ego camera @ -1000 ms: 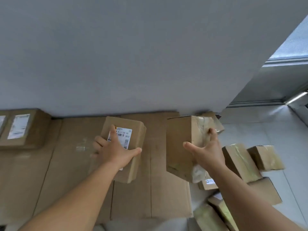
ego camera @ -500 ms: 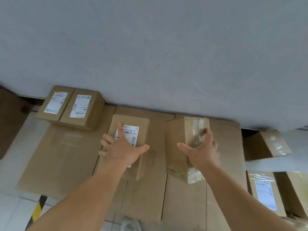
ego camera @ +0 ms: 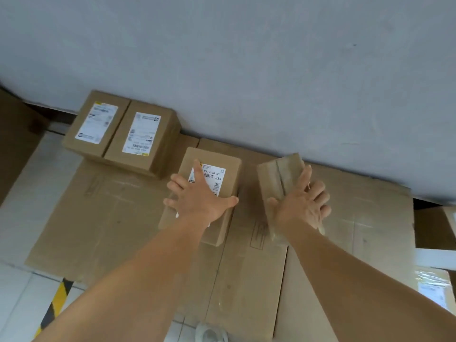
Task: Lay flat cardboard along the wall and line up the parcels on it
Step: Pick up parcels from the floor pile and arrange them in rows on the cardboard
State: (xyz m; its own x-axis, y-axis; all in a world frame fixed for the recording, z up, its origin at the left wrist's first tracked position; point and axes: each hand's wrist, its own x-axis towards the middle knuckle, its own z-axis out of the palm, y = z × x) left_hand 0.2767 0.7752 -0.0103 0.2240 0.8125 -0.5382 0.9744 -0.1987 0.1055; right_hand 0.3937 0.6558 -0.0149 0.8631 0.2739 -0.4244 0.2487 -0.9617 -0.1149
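The labelled parcel [ego camera: 209, 191] under my left hand [ego camera: 197, 199] is a plain brown carton with a white barcode sticker on top, sitting on the flat cardboard [ego camera: 118, 218] a little out from the wall [ego camera: 246, 70] and just right of the two parcels already placed. My left grip is curled over it, fingers down its left side and thumb hooked at its right edge. My right hand [ego camera: 302, 206] grips the taped parcel [ego camera: 281, 178], a brown box with a glossy strip of clear tape down its middle and no label showing; it looks tilted, its far end near the wall, and I cannot tell whether its base is fully down on the cardboard. As I judge it, the cardboard part is done: the sheets lie flat along the foot of the wall, overlapping. The row is only begun. Two labelled boxes [ego camera: 121, 132] stand side by side, touching, tight to the wall at the left end. My two parcels are beside them but not yet squared up or pushed back into that line, and a gap separates them. More parcels [ego camera: 436, 290] wait on the floor [ego camera: 29, 299] at the right edge, so most of the lining up is left. A yellow and black floor stripe [ego camera: 58, 302] shows near my left forearm.
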